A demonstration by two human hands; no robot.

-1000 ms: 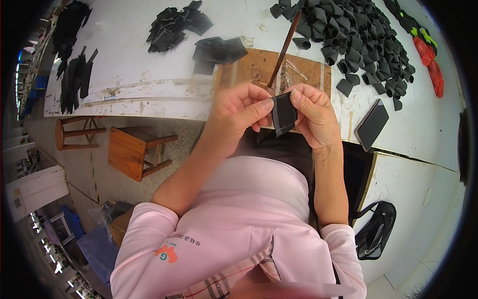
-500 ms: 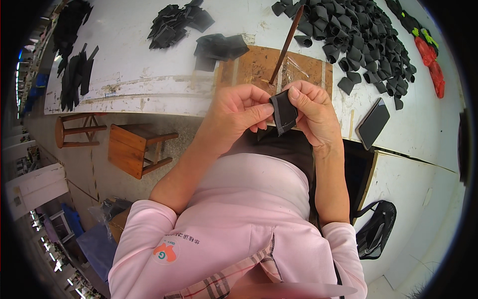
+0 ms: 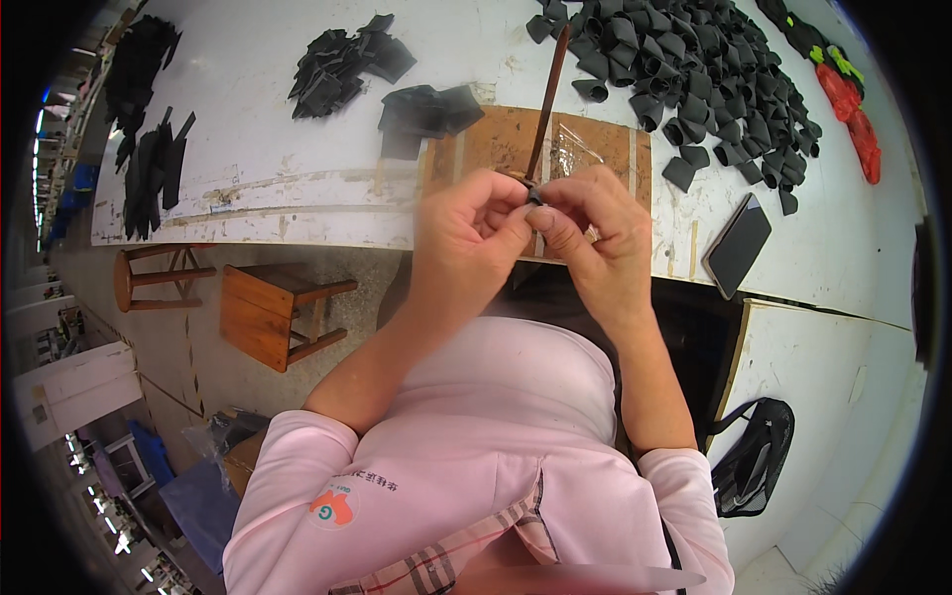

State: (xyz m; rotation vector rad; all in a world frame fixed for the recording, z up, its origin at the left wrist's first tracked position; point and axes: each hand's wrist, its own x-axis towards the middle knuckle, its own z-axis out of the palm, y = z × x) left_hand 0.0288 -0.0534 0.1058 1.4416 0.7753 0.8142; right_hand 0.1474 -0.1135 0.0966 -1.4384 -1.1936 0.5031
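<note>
**Small blk pc (image 3: 534, 196) pinched at frame ctr**

Pink top (image 3: 506, 407) is seen nearest, across bottom ctr. Blk mesh bag (image 3: 756, 461) is seen at lower R. Just above the top, pc is pinched by L hand (image 3: 471, 238) btwn thumb & index tip, other fingers curled. Pc is also pinched by R hand (image 3: 607, 243), thumb & fingertips set close beside the L ones. Most of pc is hidden by fingertips; whether it's touched by the rod can't be told.

Brown rod (image 3: 548, 109) is seen slanting from the fingertips to upper ctr, above brown board (image 3: 496, 144), which is laid on white bench (image 3: 238, 119). At mid-R, phone (image 3: 739, 246) is placed on bench, dark side up. At mid-L, square-topped stool (image 3: 260, 312) & round stool (image 3: 164, 280) are seen on floor.

Farther: flat blk pcs (image 3: 433, 111) are stacked by board's upper L corner; another blk pile (image 3: 332, 74) is set beyond, upper ctr-L. Blk strips (image 3: 154, 178) are bunched upper L. Curled blk pcs (image 3: 694, 89) are heaped upper R, w/ red plastic (image 3: 848, 114) laid past them.
</note>
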